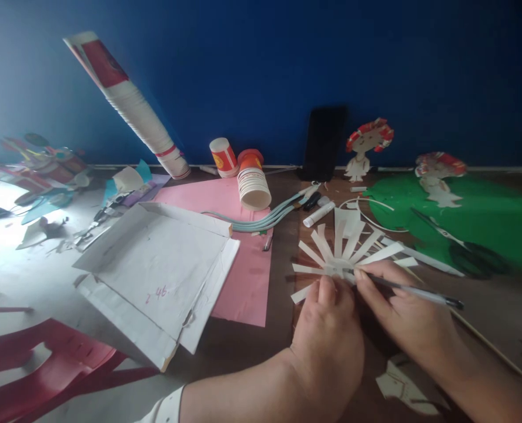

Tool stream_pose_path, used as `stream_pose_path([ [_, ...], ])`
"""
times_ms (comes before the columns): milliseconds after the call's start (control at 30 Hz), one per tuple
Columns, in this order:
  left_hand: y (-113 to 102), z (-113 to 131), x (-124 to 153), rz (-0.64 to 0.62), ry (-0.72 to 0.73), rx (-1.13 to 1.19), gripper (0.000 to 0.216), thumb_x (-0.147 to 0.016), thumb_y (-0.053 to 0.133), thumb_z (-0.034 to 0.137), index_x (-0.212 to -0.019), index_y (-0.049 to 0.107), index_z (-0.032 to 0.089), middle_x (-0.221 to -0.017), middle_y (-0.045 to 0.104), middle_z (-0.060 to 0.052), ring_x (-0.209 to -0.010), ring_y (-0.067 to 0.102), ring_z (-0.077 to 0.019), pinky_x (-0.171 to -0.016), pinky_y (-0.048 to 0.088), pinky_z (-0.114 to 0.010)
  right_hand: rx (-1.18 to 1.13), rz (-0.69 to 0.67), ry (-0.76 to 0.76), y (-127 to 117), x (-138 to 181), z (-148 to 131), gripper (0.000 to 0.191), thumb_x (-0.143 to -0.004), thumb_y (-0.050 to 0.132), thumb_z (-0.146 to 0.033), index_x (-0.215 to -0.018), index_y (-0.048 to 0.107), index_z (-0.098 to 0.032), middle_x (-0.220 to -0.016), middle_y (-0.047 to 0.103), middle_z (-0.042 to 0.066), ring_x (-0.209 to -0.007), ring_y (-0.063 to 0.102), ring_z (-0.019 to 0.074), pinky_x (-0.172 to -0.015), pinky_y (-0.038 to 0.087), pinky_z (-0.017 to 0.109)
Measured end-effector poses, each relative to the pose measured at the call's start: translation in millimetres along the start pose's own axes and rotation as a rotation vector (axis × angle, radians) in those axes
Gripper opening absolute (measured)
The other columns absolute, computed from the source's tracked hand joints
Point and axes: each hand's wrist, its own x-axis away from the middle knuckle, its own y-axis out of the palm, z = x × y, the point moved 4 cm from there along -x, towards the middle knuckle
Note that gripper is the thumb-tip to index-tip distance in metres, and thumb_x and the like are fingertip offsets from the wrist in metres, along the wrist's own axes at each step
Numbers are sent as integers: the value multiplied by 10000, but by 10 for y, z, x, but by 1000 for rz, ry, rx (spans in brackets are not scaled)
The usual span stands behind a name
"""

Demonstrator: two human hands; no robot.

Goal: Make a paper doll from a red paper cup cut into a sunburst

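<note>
A white paper cup (338,269) cut into strips lies splayed like a flower on the brown table. My left hand (329,329) is curled over its near edge and grips it there; the fingertips are partly hidden. My right hand (404,311) is closed around a pen (415,289) with a clear barrel and black end. The pen slants to the right, and its point is at the cup's round base. Under my right wrist lies a pale paper cut-out (405,385) with drawn lines. A thin wooden stick (490,345) runs out to the right.
Scissors (457,238) rest on green paper (508,217). Behind are a glue stick (318,214), a cable (265,220), a dark phone (326,141), paper figures (358,167) and stacked cups (254,189). A white box lid (155,276) overlaps pink paper (247,294); a red chair (67,352) stands left.
</note>
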Motion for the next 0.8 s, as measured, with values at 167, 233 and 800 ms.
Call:
stream_pose_path([
  [167,20,10,-1,-37,24,-25,408,-930,508,288,-1249,661,83,-1228,604,-156,-1119,489,-269,-971,460,-357,-68,76,-43,-101,46,-24,115,-935,559,-316,-959,637,-235,-850,728,29,-745,697,182,-694,543,298],
  [233,21,13,-2,-46,51,-47,388,-914,533,287,-1204,677,72,-1199,601,-159,-1116,475,-271,-975,455,-363,-121,103,-22,-154,71,-29,128,-930,578,-298,-1030,634,-239,-858,725,27,-692,687,156,-670,545,279],
  [800,64,-87,-40,-42,-87,112,176,-938,510,223,-1015,648,146,-937,581,-67,-866,514,-224,-812,476,-381,-234,229,-53,-311,94,-105,174,-951,554,-326,-1090,614,-241,-665,668,-28,-544,670,113,-568,555,188],
])
